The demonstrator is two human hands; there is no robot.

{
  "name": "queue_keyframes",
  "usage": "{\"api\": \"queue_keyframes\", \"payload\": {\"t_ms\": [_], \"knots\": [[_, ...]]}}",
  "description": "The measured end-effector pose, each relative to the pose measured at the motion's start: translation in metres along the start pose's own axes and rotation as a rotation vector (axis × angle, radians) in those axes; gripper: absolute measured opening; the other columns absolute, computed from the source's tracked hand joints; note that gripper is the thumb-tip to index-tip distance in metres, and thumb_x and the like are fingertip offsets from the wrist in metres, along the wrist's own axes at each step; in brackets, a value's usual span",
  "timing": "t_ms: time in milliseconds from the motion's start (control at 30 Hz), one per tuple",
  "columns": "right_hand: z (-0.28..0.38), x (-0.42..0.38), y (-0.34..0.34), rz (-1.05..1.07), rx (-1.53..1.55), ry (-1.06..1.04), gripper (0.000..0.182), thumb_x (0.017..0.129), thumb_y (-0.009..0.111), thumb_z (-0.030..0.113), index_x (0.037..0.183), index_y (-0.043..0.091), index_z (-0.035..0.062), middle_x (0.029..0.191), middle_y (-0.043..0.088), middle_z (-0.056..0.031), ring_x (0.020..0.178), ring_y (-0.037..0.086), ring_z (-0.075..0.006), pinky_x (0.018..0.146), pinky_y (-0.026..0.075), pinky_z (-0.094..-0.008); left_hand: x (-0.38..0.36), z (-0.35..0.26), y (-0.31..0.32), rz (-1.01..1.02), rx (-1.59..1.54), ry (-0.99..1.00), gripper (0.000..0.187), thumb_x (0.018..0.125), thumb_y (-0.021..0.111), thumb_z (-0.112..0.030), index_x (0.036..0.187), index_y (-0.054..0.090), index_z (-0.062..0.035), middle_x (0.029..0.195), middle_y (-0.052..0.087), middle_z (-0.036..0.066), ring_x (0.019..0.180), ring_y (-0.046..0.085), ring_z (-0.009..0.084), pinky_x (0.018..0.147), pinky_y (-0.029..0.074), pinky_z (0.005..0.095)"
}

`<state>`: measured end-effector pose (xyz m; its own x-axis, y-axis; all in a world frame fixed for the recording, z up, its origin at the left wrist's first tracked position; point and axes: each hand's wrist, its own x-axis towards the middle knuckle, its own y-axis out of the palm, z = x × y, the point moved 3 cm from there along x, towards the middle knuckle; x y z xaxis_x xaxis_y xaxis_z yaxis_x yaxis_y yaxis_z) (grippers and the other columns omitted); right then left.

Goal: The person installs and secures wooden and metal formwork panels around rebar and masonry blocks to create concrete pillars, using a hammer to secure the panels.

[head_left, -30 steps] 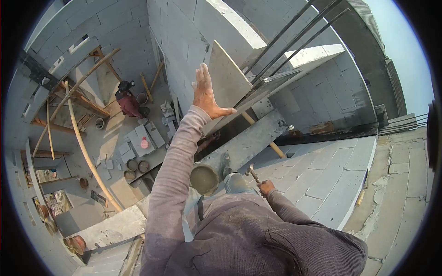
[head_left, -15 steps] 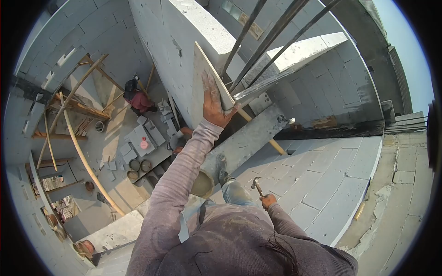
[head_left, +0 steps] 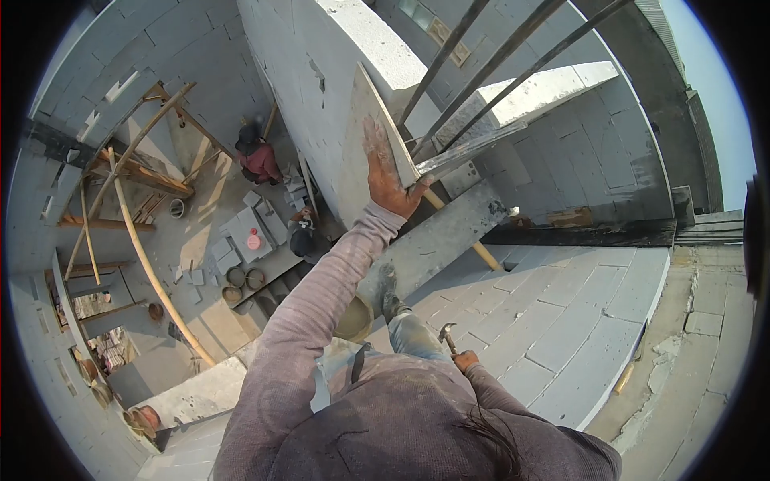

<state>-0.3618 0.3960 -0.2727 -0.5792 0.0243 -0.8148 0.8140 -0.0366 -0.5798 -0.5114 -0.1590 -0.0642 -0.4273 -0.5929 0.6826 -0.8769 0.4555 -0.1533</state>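
Observation:
A flat grey board [head_left: 362, 136] stands upright against the end of the block wall, beside several dark steel bars [head_left: 481, 76]. My left hand [head_left: 390, 175] presses on the board's face, its fingers stretched upward and the thumb at the lower edge. Lower down at the right, my right hand [head_left: 465, 361] is closed round the handle of a hammer [head_left: 448, 335], whose metal head points up. A grey bucket [head_left: 354, 319] is partly hidden by my left forearm.
Under my boot lies a grey plank [head_left: 437, 232] on a wooden pole [head_left: 485, 256]. Far below, a person in red [head_left: 261, 160] and a person in a dark cap [head_left: 302, 240] are near stacked blocks [head_left: 249, 232]. Bent wooden poles [head_left: 148, 264] stand at left.
The view has shifted slightly, so the board, bars and both hands appear a little further right or lower. More of the person in the dark cap shows. Both hands keep their holds.

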Motion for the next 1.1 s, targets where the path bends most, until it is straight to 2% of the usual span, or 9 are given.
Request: {"api": "queue_keyframes", "payload": {"t_ms": [67, 200, 333, 367, 567, 700, 867, 967, 1100], "knots": [[-0.001, 0.009, 0.003, 0.016, -0.047, 0.0, 0.054, 0.084, 0.068, 0.047, 0.088, 0.074, -0.0064, 0.088, 0.072, -0.0278, 0.089, 0.072, -0.0396, 0.079, 0.056, -0.044, -0.001, 0.003, 0.001, 0.053, -0.083, -0.028, 0.108, 0.089, 0.063, -0.065, 0.159, 0.016, 0.0029, 0.158, 0.019, 0.039, 0.146, 0.026, 0.056, 0.119, 0.025, 0.058], [0.027, 0.006, -0.011, 0.03, -0.138, -0.039, 0.061, 0.084, 0.064, 0.054, 0.089, 0.074, -0.0056, 0.093, 0.071, -0.0286, 0.097, 0.07, -0.0424, 0.084, 0.055, -0.0457, 0.004, 0.004, 0.002, 0.009, 0.001, 0.016, 0.108, 0.089, 0.063, -0.065, 0.159, 0.017, 0.0016, 0.159, 0.018, 0.038, 0.145, 0.028, 0.0557, 0.119, 0.024, 0.0614], [0.051, -0.004, -0.03, 0.009, -0.068, -0.124, 0.053, 0.088, 0.065, 0.048, 0.075, 0.073, -0.0032, 0.071, 0.071, -0.0212, 0.064, 0.072, -0.0328, 0.064, 0.056, -0.0423, 0.009, -0.005, -0.001, -0.07, 0.009, -0.012, 0.117, 0.08, 0.072, -0.066, 0.16, 0.018, 0.0, 0.159, 0.021, 0.038, 0.147, 0.023, 0.0563, 0.118, 0.021, 0.0673], [0.057, -0.007, -0.034, -0.004, -0.021, -0.14, 0.048, 0.09, 0.067, 0.041, 0.07, 0.071, -0.0017, 0.06, 0.066, -0.0152, 0.05, 0.066, -0.0258, 0.054, 0.052, -0.0404, 0.009, -0.005, -0.001, -0.067, 0.013, -0.01, 0.118, 0.078, 0.075, -0.065, 0.16, 0.019, -0.0002, 0.158, 0.021, 0.038, 0.147, 0.022, 0.056, 0.118, 0.021, 0.0676], [0.063, -0.009, -0.042, 0.097, 0.251, 0.043, 0.034, 0.091, 0.072, 0.027, 0.072, 0.062, 0.0, 0.058, 0.058, -0.0061, 0.045, 0.053, -0.0171, 0.043, 0.04, -0.0371, 0.008, -0.008, -0.007, -0.085, 0.04, -0.02, 0.121, 0.074, 0.084, -0.055, 0.16, 0.018, -0.002, 0.159, 0.021, 0.036, 0.147, 0.024, 0.0552, 0.12, 0.023, 0.0626], [0.074, -0.018, -0.057, 0.084, 0.186, 0.002, 0.036, 0.091, 0.072, 0.028, 0.072, 0.064, -0.0005, 0.058, 0.059, -0.0056, 0.044, 0.053, -0.0178, 0.043, 0.039, -0.0377, 0.008, -0.006, -0.007, -0.093, 0.007, -0.03, 0.121, 0.073, 0.084, -0.057, 0.161, 0.019, -0.0046, 0.16, 0.02, 0.035, 0.148, 0.022, 0.0547, 0.119, 0.022, 0.0643], [0.083, -0.024, -0.065, 0.039, -0.112, -0.122, 0.044, 0.089, 0.07, 0.037, 0.077, 0.07, -0.0052, 0.066, 0.067, -0.0165, 0.059, 0.064, -0.0265, 0.058, 0.049, -0.0421, 0.007, -0.005, -0.008, -0.067, 0.005, -0.049, 0.12, 0.074, 0.082, -0.06, 0.161, 0.02, -0.0052, 0.16, 0.019, 0.035, 0.148, 0.021, 0.0545, 0.118, 0.022, 0.0658], [0.075, -0.021, -0.061, 0.043, -0.084, -0.103, 0.047, 0.088, 0.068, 0.041, 0.083, 0.072, -0.0059, 0.071, 0.069, -0.0211, 0.068, 0.067, -0.0308, 0.067, 0.05, -0.0435, 0.006, -0.005, -0.007, -0.069, 0.008, -0.041, 0.119, 0.074, 0.081, -0.061, 0.161, 0.021, -0.0053, 0.16, 0.019, 0.035, 0.149, 0.02, 0.0544, 0.118, 0.022, 0.0663], [0.064, -0.01, -0.054, 0.022, -0.183, -0.174, 0.046, 0.088, 0.069, 0.04, 0.085, 0.072, -0.0058, 0.073, 0.07, -0.0217, 0.068, 0.067, -0.0319, 0.068, 0.05, -0.0436, 0.005, -0.005, -0.006, -0.066, 0.001, -0.048, 0.119, 0.075, 0.08, -0.063, 0.161, 0.021, -0.0058, 0.16, 0.019, 0.035, 0.148, 0.02, 0.0545, 0.118, 0.022, 0.0661]]}}
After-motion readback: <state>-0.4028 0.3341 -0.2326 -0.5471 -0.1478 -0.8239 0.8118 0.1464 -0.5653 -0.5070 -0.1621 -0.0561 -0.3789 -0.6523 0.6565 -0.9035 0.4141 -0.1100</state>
